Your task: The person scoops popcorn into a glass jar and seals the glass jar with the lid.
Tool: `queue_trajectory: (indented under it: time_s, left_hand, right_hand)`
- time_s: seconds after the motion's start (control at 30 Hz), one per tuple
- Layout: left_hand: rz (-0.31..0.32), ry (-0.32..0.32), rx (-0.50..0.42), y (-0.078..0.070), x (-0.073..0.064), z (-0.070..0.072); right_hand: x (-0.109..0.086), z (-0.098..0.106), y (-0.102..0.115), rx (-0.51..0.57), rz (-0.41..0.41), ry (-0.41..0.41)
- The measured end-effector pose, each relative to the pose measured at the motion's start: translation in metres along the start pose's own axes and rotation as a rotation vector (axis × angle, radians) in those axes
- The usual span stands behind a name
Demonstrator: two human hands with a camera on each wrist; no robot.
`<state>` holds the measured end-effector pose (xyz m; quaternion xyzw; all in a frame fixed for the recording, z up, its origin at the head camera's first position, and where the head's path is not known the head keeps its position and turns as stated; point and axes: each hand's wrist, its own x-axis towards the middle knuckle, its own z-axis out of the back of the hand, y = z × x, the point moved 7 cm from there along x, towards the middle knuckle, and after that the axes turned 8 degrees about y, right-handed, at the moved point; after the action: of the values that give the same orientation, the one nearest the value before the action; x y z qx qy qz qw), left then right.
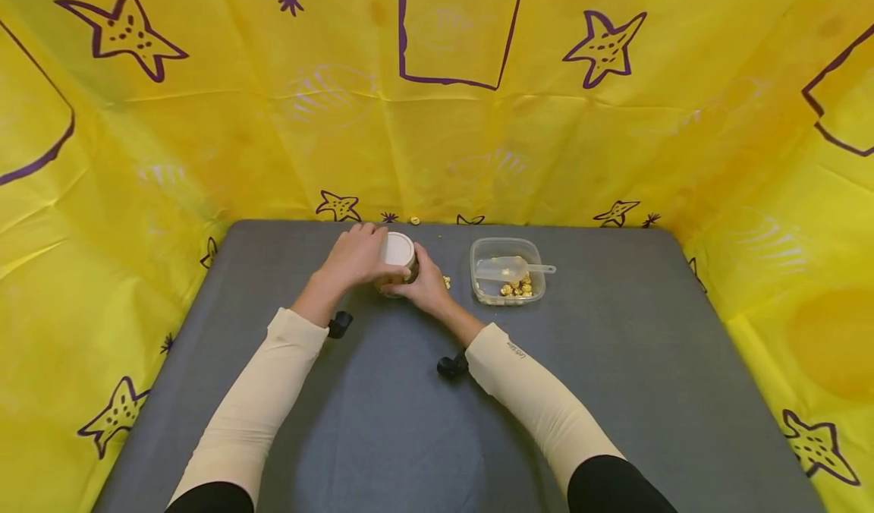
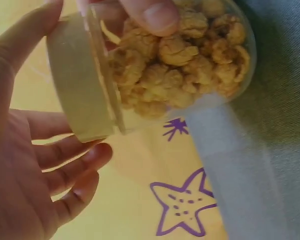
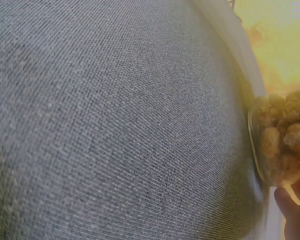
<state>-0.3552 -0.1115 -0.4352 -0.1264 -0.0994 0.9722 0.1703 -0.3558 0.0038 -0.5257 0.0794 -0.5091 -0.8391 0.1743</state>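
Observation:
A clear jar (image 2: 185, 65) full of caramel popcorn (image 2: 160, 82) stands near the table's back edge, topped by a white lid (image 1: 399, 249). My left hand (image 1: 355, 256) grips the lid from the left, thumb on one side and fingers round the other. Lower down, my right hand (image 1: 426, 281) holds the jar's body from the right. In the right wrist view only the jar's lower part and some fingertips (image 3: 287, 205) show at the right edge.
Right of the jar sits a clear plastic tub (image 1: 508, 300) with some popcorn and a translucent scoop (image 1: 512, 269) lying across it. Loose popcorn pieces (image 1: 447, 281) lie beside my right hand; another piece (image 1: 414, 221) is at the back edge. A yellow cloth (image 1: 437, 149) rises behind the grey table (image 1: 410, 422).

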Motion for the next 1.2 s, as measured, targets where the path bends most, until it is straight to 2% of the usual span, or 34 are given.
queue_trajectory:
  time_s: [0.1, 0.3, 0.4, 0.47, 0.53, 0.63, 0.7, 0.77, 0.83, 0.97, 1.03, 1.1, 1.2]
  left_hand:
    - [0.000, 0.025, 0.021, 0.000, 0.001, 0.000]
    - [-0.171, 0.098, -0.037, -0.001, 0.002, 0.004]
    - [-0.212, 0.141, -0.084, -0.003, 0.001, 0.003]
    - [-0.179, 0.137, -0.119, -0.003, 0.002, 0.002]
    - [-0.114, 0.106, -0.118, -0.003, 0.002, -0.001]
    - [-0.011, 0.042, -0.055, -0.004, 0.002, -0.004]
    - [0.027, 0.015, -0.002, -0.006, 0.001, -0.005]
    - [0.025, 0.004, 0.044, -0.008, 0.001, -0.005]
    - [-0.012, 0.010, 0.063, -0.011, 0.001, -0.004]
    - [-0.105, 0.068, 0.042, -0.014, 0.001, -0.002]
    - [-0.128, 0.093, 0.011, -0.014, 0.001, 0.000]
    - [-0.121, 0.101, -0.023, -0.012, 0.000, 0.001]
    - [-0.064, 0.068, -0.063, -0.008, 0.000, -0.002]
  right_hand:
    - [0.000, -0.001, 0.002, -0.004, 0.003, 0.012]
    - [0.001, 0.000, 0.004, -0.019, 0.015, 0.019]
    - [0.001, 0.001, 0.003, -0.030, 0.013, 0.018]
    - [0.001, 0.001, 0.002, -0.030, 0.006, 0.018]
    - [0.001, 0.001, 0.000, -0.029, -0.004, 0.018]
    - [0.000, 0.000, -0.002, -0.015, -0.011, 0.023]
    - [0.000, -0.001, -0.002, -0.012, -0.012, 0.032]
    - [0.000, -0.002, -0.002, -0.012, -0.007, 0.046]
    - [0.000, -0.002, -0.003, -0.021, -0.009, 0.061]
    - [0.001, 0.000, -0.005, -0.036, -0.017, 0.071]
    - [0.001, 0.000, -0.005, -0.029, -0.013, 0.071]
    - [0.002, 0.001, -0.005, -0.019, -0.006, 0.073]
    - [0.002, 0.000, -0.005, 0.008, -0.001, 0.079]
